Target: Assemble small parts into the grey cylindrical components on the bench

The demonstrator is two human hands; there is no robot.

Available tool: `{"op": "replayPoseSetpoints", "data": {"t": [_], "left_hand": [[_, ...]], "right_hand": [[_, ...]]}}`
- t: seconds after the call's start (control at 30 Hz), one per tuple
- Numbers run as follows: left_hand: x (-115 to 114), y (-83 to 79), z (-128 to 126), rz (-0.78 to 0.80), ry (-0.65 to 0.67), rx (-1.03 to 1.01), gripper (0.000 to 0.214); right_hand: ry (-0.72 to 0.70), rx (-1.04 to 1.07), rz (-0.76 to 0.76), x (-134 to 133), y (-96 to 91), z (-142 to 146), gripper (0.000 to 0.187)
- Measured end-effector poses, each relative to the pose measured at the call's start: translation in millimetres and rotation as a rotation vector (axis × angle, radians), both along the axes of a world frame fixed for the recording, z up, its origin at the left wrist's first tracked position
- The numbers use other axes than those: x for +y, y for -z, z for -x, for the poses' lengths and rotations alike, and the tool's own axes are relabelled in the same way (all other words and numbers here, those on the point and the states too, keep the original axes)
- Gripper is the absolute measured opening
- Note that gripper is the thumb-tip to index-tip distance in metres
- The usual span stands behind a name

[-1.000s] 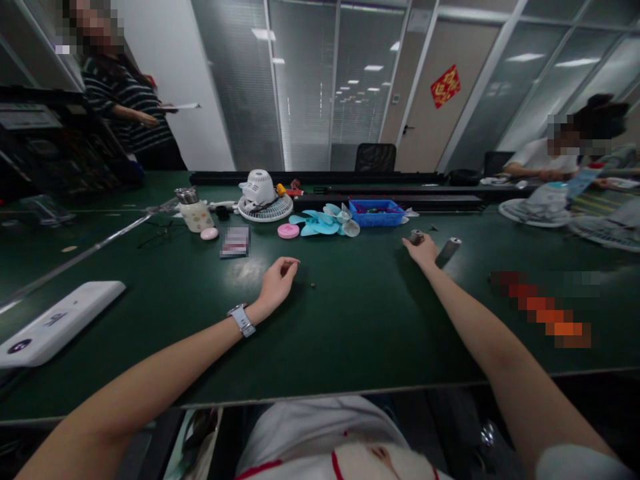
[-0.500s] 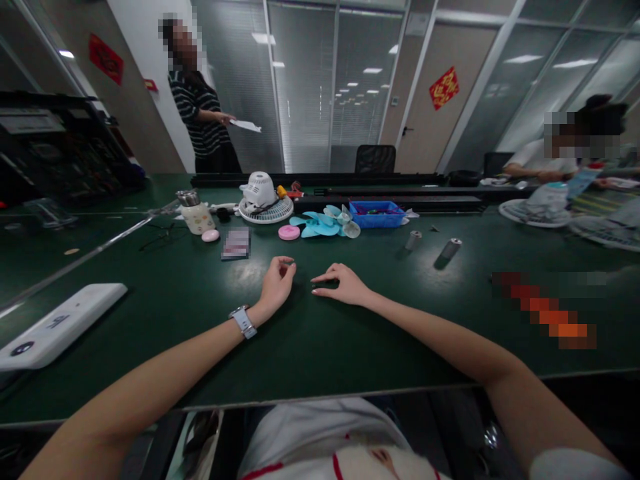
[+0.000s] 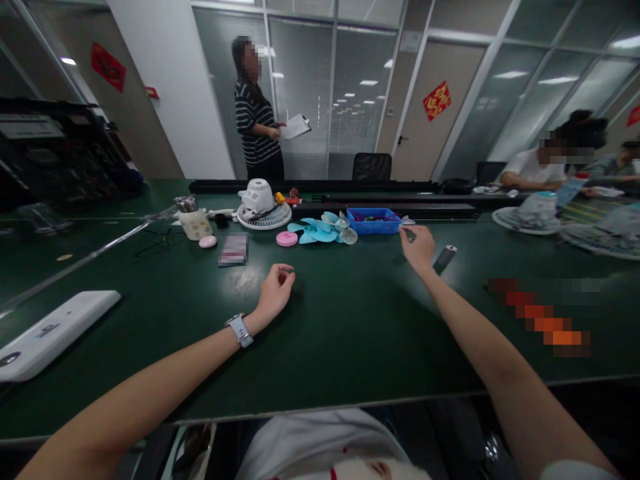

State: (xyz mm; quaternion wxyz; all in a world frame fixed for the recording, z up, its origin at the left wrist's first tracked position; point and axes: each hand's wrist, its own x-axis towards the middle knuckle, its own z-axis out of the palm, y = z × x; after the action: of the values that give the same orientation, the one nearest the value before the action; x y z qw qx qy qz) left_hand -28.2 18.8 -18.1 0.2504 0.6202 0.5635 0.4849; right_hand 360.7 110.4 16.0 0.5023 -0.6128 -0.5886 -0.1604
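My left hand is low over the green table, fingers and thumb curled together in a loose pinch. Whatever is between its fingertips is too small to make out. To the right, my right hand has its fingers and thumb closed round a small grey metal cylinder, mostly hidden by the hand. A second grey cylinder stands just right of that hand. Beyond the hands lie light-blue fan blades, a pink round piece and a blue tray with small parts in it.
A white fan head rests on its grille at the back, beside a patterned bottle. A white device lies at the left. Black bars run along the far side. Several people are beyond the table, one standing with a clipboard.
My right hand has moved right and away from my left hand to the nearer grey cylinder. My left hand keeps its pose. The standing person has moved right; the view has tilted slightly.
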Motion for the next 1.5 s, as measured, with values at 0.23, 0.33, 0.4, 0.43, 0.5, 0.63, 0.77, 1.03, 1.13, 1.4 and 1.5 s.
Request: {"op": "replayPoseSetpoints", "data": {"t": [0.23,0.33,0.4,0.43,0.5,0.63,0.77,1.03,1.13,1.4,1.5], "left_hand": [[1,0.9,0,0.002,0.013,-0.016,0.022],[1,1.1,0,0.004,0.013,-0.016,0.022],[1,0.7,0,0.014,0.011,-0.013,0.022],[1,0.5,0,0.018,0.009,-0.011,0.022],[1,0.3,-1,0.014,0.008,-0.006,0.022],[1,0.1,-1,0.008,0.012,0.002,0.021],[1,-0.6,-1,0.024,0.023,0.000,0.021],[2,1.5,1,0.011,0.052,-0.008,0.023],[1,-0.1,0,-0.004,0.068,-0.003,0.024],[-19,-18.0,-8,-0.080,0.311,0.090,0.038],[-23,-22.4,-10,-0.113,0.352,0.141,0.038]], "right_hand": [[0.145,0.155,0.260,6,19.1,-59,0.034],[0.141,0.174,0.241,3,19.4,-53,0.035],[0.133,0.181,0.229,2,17.6,-49,0.036],[0.134,0.183,0.230,2,16.7,-48,0.036],[0.162,0.188,0.245,2,15.4,-46,0.036],[0.233,0.184,0.298,3,15.3,-43,0.035],[0.181,0.223,0.301,4,20.6,-43,0.036],[0.151,0.277,0.416,8,32.8,-48,0.045],[0.054,0.270,0.388,4,29.3,-25,0.047],[-0.813,0.216,0.481,-66,14.6,137,0.044],[-0.987,0.145,0.544,-96,15.1,169,0.039]]}}
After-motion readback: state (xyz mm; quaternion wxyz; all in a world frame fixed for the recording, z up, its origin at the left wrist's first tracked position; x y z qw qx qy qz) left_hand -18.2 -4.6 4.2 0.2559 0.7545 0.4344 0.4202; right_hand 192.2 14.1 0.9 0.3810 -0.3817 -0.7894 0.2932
